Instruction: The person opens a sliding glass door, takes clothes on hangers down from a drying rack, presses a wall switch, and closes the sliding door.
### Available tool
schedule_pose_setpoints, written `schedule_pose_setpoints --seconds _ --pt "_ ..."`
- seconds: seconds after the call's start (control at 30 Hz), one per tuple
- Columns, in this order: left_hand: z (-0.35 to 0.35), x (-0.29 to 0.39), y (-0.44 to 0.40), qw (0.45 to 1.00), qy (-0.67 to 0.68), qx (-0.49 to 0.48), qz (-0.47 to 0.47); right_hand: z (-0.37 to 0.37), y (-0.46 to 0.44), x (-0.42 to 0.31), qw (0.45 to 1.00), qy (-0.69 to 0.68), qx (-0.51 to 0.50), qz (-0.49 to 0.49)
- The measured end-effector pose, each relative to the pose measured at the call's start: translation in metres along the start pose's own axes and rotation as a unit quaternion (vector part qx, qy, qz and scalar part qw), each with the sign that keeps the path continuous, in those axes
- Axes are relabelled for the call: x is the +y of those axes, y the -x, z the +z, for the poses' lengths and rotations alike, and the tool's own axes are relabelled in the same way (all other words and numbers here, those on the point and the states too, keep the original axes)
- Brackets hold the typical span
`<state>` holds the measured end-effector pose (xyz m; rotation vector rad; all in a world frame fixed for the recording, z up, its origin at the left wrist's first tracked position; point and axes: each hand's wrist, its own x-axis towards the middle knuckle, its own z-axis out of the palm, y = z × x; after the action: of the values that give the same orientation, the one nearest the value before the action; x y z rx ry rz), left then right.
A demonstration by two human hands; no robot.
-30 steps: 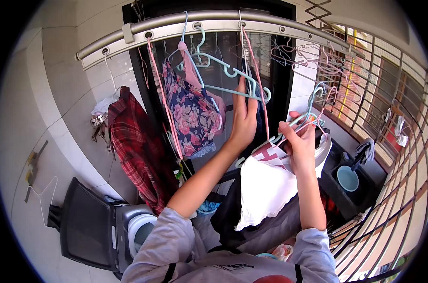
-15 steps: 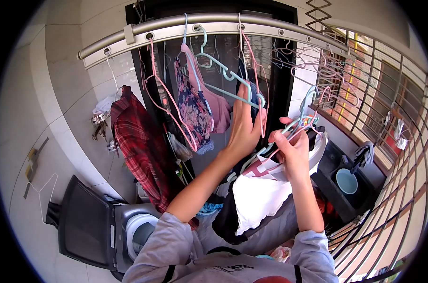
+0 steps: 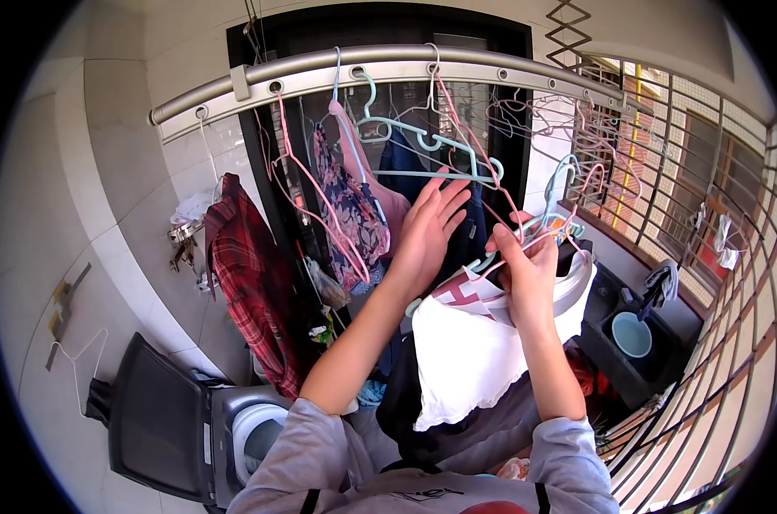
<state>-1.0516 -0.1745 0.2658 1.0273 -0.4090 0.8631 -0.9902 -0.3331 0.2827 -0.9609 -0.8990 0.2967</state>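
A bunch of thin pink and mint-green hangers (image 3: 549, 221) is being clamped in the right grip (image 3: 530, 278), thumb and fingers closed round it; white cloth garment with maroon print (image 3: 465, 364) is being held just below. Left grip (image 3: 427, 236) is being held with fingers apart, just beside the pale-green plastic hanger (image 3: 457, 146) hung from the silver metal rail (image 3: 474, 53); contact cannot be told. The bunch is best being pinched tightly, hooks aligned, cloth clear of the rail hanger. Farther left, navy floral garment (image 3: 347, 206) and red plaid shirt (image 3: 255, 283) are being suspended.
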Motion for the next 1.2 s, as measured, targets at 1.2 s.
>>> schedule_pose_setpoints --seconds 1.2 --pt "-0.01 -0.018 -0.052 0.857 -0.423 0.064 0.288 -0.032 -0.026 0.02 0.995 -0.076 0.034 -0.046"
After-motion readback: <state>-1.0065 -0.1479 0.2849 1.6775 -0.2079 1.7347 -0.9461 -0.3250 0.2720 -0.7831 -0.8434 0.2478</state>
